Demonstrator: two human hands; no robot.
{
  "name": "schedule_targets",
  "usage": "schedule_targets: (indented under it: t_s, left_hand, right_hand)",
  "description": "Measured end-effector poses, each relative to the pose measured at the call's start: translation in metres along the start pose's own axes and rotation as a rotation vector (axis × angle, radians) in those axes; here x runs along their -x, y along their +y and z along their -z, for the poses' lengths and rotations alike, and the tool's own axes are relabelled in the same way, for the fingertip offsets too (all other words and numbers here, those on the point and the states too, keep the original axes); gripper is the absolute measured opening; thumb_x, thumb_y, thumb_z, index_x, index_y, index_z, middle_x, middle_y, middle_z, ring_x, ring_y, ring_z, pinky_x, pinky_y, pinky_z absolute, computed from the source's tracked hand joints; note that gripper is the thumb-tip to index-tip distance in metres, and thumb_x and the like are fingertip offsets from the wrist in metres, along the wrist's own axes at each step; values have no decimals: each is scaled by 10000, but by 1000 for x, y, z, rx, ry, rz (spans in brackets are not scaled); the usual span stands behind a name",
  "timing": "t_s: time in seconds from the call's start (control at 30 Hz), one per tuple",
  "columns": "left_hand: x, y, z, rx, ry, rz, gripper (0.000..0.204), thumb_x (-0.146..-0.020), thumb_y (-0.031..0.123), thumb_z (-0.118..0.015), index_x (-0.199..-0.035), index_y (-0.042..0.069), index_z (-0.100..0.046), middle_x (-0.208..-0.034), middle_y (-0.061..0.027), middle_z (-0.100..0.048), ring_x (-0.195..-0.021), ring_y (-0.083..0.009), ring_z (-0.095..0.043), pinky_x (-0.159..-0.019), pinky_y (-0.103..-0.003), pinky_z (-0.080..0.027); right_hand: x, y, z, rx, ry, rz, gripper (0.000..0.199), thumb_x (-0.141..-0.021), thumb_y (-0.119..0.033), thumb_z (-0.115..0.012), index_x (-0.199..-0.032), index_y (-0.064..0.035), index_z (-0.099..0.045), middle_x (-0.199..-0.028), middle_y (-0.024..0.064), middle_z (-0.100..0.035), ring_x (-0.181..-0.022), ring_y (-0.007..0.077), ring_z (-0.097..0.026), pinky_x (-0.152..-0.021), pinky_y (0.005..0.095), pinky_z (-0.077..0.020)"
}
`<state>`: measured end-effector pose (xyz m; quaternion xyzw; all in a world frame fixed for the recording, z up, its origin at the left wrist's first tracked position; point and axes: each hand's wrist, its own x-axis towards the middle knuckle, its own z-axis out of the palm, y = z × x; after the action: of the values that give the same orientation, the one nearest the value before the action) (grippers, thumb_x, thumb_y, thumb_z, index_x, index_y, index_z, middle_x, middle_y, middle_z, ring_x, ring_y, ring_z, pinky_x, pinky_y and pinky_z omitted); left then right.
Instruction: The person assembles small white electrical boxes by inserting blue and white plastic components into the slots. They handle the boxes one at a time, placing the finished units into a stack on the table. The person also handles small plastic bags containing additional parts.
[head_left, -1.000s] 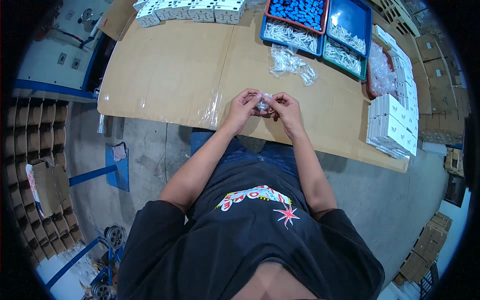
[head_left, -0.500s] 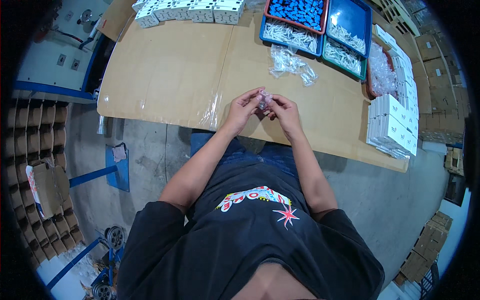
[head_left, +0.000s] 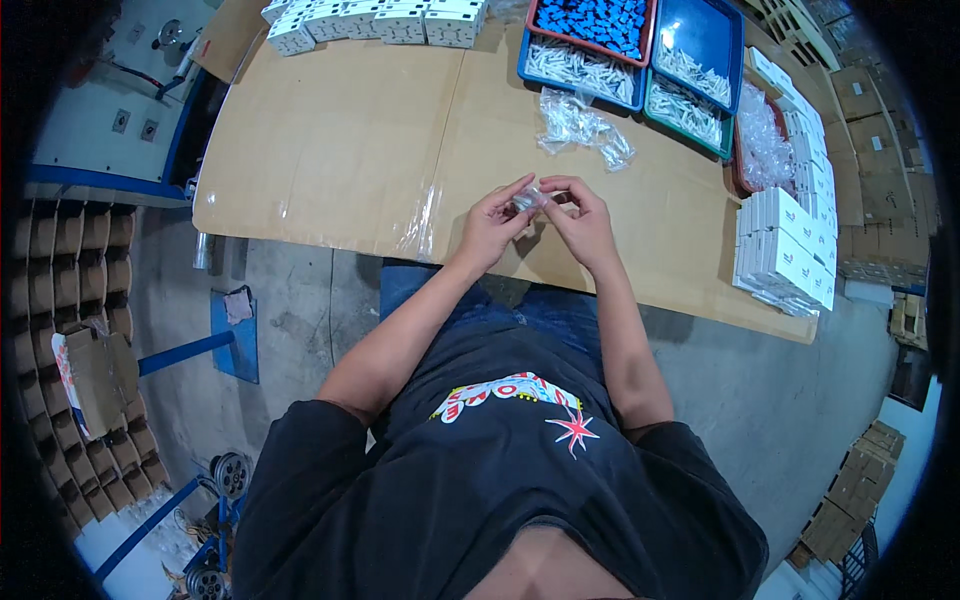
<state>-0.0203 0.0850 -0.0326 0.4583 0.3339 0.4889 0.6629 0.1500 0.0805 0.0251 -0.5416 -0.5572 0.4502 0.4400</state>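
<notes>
Just over the near edge of the cardboard-covered table, a small clear plastic bag (head_left: 529, 198) is pinched between my two hands. My left hand (head_left: 488, 226) grips its left side, fingers closed. Thumb and forefinger of my right hand (head_left: 584, 222) close on its right side. Something small and pale seems to be inside the bag, too small to make out. Further back lies a loose pile of clear plastic bags (head_left: 580, 130), touched by neither hand.
At the back, a red tray (head_left: 652, 40) holds blue pieces; blue trays (head_left: 738, 45) and a green tray (head_left: 727, 151) hold white slim pieces. White boxes (head_left: 785, 240) stack at the right, more white boxes (head_left: 400, 26) at the far left. The cardboard tabletop (head_left: 340, 150) ends before my lap.
My right hand has shifted a little up and to the right, its fingers now bent higher over the bag. My left hand has turned slightly, still holding the bag.
</notes>
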Motion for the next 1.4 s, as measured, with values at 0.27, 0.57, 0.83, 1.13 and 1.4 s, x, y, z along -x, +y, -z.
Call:
schedule_targets:
  t_s: [0.27, 0.57, 0.83, 1.13, 1.4]
  left_hand:
    - [5, 15, -10, -139, -34, -15, 559, -931, -62, -638, -1465, 73, -541, -1180, -7, -574, -920, -73, -522, -842, -215, -501]
    - [5, -2, -5, -289, 9, -7, 518, -903, -36, -645, -1409, 42, -563, -1015, -59, -680, -825, -75, -625, -723, -225, -519]
    - [5, -2, -7, -317, -11, -47, 510, -884, -55, -632, -1382, 43, -581, -1083, -87, -694, -826, -91, -638, -729, -253, -534]
    - [8, 8, -9, -412, -39, -6, 492, -899, -68, -607, -1381, 23, -571, -1212, -87, -667, -965, -116, -651, -820, -259, -536]
    - [8, 6, -10, -444, -19, -50, 478, -899, -82, -589, -1364, 29, -582, -1297, -96, -653, -1046, -127, -649, -845, -265, -539]
  right_hand:
    - [1, 5, 22, 62, -83, -208, 186, -944, -80, -617, -1070, 14, -715, -873, 68, -699, -735, 116, -642, -650, 262, -535]
    - [-1, -2, 32, -46, -118, -435, 203, -908, -84, -627, -1058, -59, -762, -784, 5, -666, -597, 70, -595, -513, 221, -479]
    - [0, -8, 32, 21, -149, -484, 189, -931, -129, -652, -1072, -61, -758, -812, 16, -685, -587, 85, -614, -504, 241, -499]
    - [-2, 5, 31, 23, -126, -498, 153, -912, -152, -698, -1000, -43, -760, -695, 39, -683, -522, 86, -603, -453, 233, -467]
    - [-2, 11, 27, 78, -98, -528, 146, -892, -139, -718, -880, 3, -752, -661, 55, -676, -513, 92, -608, -440, 238, -460]
